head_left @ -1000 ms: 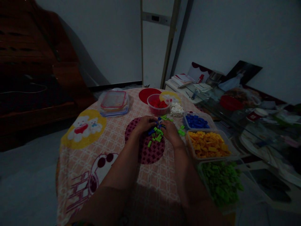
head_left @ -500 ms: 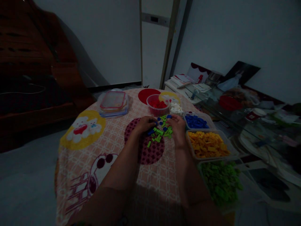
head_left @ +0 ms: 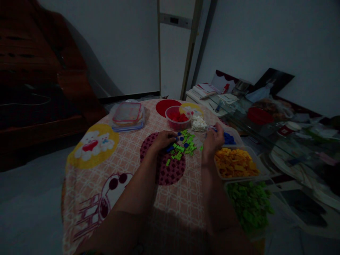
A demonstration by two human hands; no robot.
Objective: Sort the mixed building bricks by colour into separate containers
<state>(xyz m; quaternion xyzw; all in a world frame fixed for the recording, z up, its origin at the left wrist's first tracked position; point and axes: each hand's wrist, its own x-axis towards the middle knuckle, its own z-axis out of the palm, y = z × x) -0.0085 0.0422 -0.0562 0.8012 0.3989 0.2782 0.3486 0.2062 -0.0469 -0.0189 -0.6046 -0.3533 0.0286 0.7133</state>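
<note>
My left hand [head_left: 165, 140] rests at the left of a loose pile of small green building blocks [head_left: 180, 151], its fingers curled on a blue building block [head_left: 174, 139]. Another blue piece [head_left: 169, 149] lies just below those fingers. Among the green ones are several more blue pieces [head_left: 186, 145]. My right hand [head_left: 214, 139] is at the left edge of the clear tub of blue blocks [head_left: 230, 139], which it partly covers. Its thumb and fingers are bent toward each other, with blue showing at the tips.
A round tub of red blocks [head_left: 178, 117] stands behind the pile, beside a heap of white pieces [head_left: 198, 123]. Tubs of yellow blocks [head_left: 236, 163] and green blocks [head_left: 249, 203] line the right. Stacked lidded containers [head_left: 128, 117] sit back left. A cluttered glass table [head_left: 247, 129] adjoins.
My right hand has moved right from the pile to the tub of blue blocks. The blue block at its fingertips has left the pile. My left hand has stayed in place.
</note>
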